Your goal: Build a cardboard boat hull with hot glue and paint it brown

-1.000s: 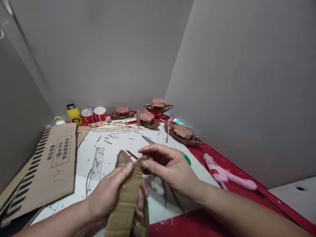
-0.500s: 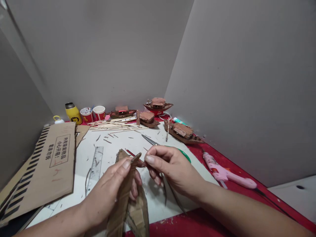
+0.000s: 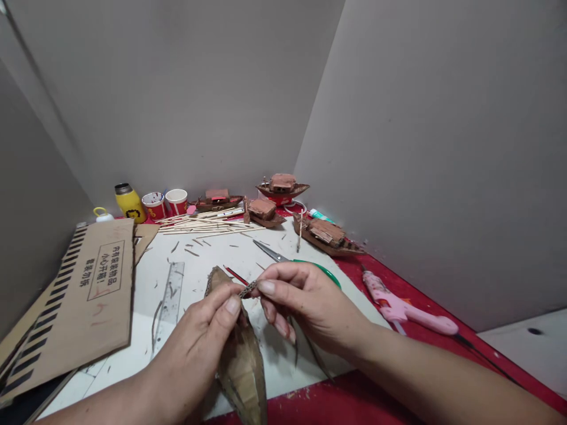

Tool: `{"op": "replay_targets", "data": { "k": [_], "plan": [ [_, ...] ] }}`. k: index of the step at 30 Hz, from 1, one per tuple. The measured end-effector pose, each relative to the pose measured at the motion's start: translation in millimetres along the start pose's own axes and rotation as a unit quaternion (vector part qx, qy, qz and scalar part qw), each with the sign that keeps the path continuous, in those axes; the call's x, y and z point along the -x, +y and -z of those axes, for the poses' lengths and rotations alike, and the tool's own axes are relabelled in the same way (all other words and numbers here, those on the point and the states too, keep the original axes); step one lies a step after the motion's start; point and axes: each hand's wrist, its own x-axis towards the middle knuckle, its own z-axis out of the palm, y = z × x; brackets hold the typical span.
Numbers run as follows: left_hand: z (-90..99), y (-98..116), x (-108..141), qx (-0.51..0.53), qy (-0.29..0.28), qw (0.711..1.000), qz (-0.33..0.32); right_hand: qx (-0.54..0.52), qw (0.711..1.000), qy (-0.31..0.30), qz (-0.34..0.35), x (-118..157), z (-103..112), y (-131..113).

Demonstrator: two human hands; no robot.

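A thin cardboard strip spans the gap between my two hands, its corrugated edge showing. My left hand pinches one end between thumb and fingers; most of the piece behind that hand is hidden. The thumb and forefinger of my right hand grip the other end. Below them lies a pointed, boat-shaped cardboard piece, partly covered by my left hand. Scissors with green handles and a red pencil rest just beyond my hands.
A large cardboard sheet and a clear ruler are at left. Thin sticks, cups, a yellow bottle and several model boats stand behind. A pink glue gun lies at right.
The cardboard held in my left hand has turned from upright to nearly edge-on, uncovering more of the boat-shaped piece. My right fingers now grip its tip.
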Motion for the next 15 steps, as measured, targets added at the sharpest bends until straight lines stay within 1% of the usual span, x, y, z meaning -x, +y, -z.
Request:
{"op": "replay_targets", "data": {
  "k": [4, 9, 15],
  "plan": [
    [-0.6, -3.0, 0.1, 0.011, -0.012, 1.000, 0.012, 0.006, 1.000, 0.013, -0.003, 0.6, -1.4, -0.9],
    [-1.3, -4.2, 0.7, 0.022, -0.022, 1.000, -0.001, -0.004, 1.000, -0.001, 0.002, 0.1, -0.5, 0.0],
    [-2.2, -4.0, -0.1, 0.003, -0.009, 1.000, -0.008, -0.011, 1.000, -0.011, 0.001, 0.2, 0.1, -0.1]
  ]
}}
